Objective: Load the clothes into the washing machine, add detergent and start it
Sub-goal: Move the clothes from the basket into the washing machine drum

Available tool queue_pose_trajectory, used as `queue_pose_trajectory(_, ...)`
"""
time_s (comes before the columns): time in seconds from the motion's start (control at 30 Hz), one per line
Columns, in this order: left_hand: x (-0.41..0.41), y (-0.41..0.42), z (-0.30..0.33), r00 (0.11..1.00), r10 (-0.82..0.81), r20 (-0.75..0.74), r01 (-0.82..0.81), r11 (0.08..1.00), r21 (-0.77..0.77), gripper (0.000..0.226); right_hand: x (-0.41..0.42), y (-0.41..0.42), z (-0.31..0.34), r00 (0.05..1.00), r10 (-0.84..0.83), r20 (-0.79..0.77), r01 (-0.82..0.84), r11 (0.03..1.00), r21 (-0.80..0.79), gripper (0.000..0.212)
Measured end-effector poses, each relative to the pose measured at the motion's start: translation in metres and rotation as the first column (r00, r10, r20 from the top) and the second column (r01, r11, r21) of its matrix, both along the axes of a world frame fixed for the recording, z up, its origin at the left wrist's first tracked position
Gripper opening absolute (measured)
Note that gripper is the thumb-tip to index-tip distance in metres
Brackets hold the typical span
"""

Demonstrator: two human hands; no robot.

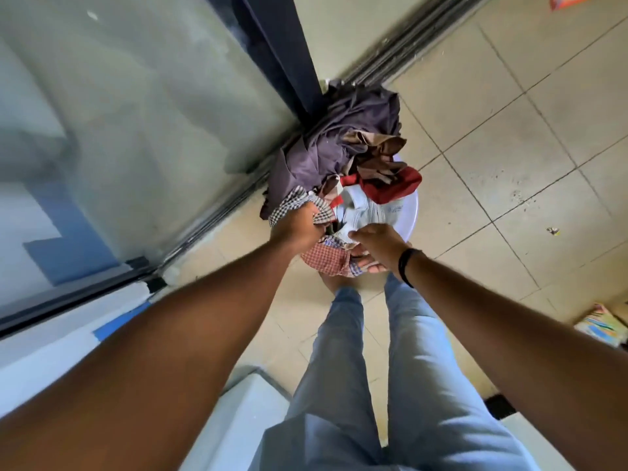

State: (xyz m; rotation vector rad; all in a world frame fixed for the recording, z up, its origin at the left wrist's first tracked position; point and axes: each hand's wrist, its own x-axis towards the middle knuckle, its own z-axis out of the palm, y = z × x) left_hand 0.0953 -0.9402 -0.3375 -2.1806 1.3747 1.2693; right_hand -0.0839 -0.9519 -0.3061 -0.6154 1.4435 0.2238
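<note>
I'm reaching both arms down into the laundry tub (409, 212), a pale plastic one sitting on the floor (509, 158) tight against the sliding-door track (407, 39). Left hand (297, 227) is clenching a fold of the checked cloth (295, 200). Right hand (377, 241) is curling its fingers into the white garment (367, 212); I can't tell how firm that grip is, the fingertips are hidden under fabric. The clothes are all still heaped in the tub: purple garment (339, 144) on top, red piece (390, 185) at the right.

Risks, as I'm judging it: the pile is tangled, so lifting 2 pieces could be dragging the purple one over the rim onto the floor. The tiles are showing grit and debris, so anything dropped is getting dirtier. A white appliance corner (238, 413) is sitting at my left knee; probably the washer, I can't confirm.

Room: beige tiled floor, glass door (136, 113) at left, colourful packets (601, 326) lying at the right edge.
</note>
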Motion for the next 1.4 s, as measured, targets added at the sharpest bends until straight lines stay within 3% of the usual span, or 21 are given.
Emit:
queue_pose_trajectory(0.2, 0.007, -0.028, -0.058, 0.96, -0.177, 0.218, 0.184, 0.983, -0.01, 0.046, -0.006, -0.024, -0.051, 0.998, -0.065, 0.007, 0.065, 0.998, 0.025, 0.022)
queue_pose_trajectory(0.33, 0.012, -0.034, -0.076, 0.894, -0.278, 0.351, 0.284, 0.958, 0.036, 0.035, -0.004, -0.014, -0.067, 0.999, -0.032, 0.02, 0.03, 0.995, 0.09, 0.028)
queue_pose_trajectory(0.5, 0.016, -0.027, -0.046, 0.917, -0.172, 0.359, 0.159, 0.985, 0.066, 0.038, -0.007, 0.006, -0.054, 0.983, 0.178, 0.045, -0.181, 0.98, 0.085, 0.036)
queue_pose_trajectory(0.73, 0.013, 0.01, 0.067, 0.937, 0.084, 0.338, -0.078, 0.996, -0.03, 0.032, -0.006, 0.007, 0.028, 0.971, 0.235, 0.031, -0.236, 0.972, 0.009, 0.044)
queue_pose_trajectory(0.9, 0.018, 0.038, 0.15, 0.928, 0.295, 0.228, -0.266, 0.952, -0.151, 0.029, -0.023, 0.005, 0.098, 0.948, 0.312, 0.067, -0.309, 0.95, -0.046, 0.034)
queue_pose_trajectory(1.03, 0.008, 0.053, 0.221, 0.914, 0.405, 0.016, -0.387, 0.883, -0.265, 0.015, -0.037, 0.007, 0.136, 0.959, 0.28, 0.054, -0.267, 0.949, -0.169, 0.036)
queue_pose_trajectory(1.13, -0.006, 0.06, 0.277, 0.92, 0.364, -0.145, -0.392, 0.839, -0.378, 0.015, -0.038, 0.009, 0.165, 0.937, 0.347, 0.032, -0.327, 0.909, -0.259, 0.038)
queue_pose_trajectory(1.23, -0.022, 0.066, 0.327, 0.914, 0.313, -0.257, -0.404, 0.76, -0.51, 0.011, -0.037, 0.011, 0.184, 0.884, 0.466, -0.026, -0.43, 0.792, -0.434, 0.058)
queue_pose_trajectory(1.33, -0.035, 0.066, 0.365, 0.905, 0.291, -0.311, -0.424, 0.688, -0.589, 0.007, -0.035, 0.007, 0.197, 0.855, 0.509, -0.093, -0.478, 0.707, -0.521, 0.053)
queue_pose_trajectory(1.4, -0.04, 0.064, 0.388, 0.893, 0.271, -0.361, -0.445, 0.654, -0.612, 0.01, -0.038, 0.0, 0.202, 0.866, 0.49, -0.095, -0.46, 0.708, -0.536, 0.057)
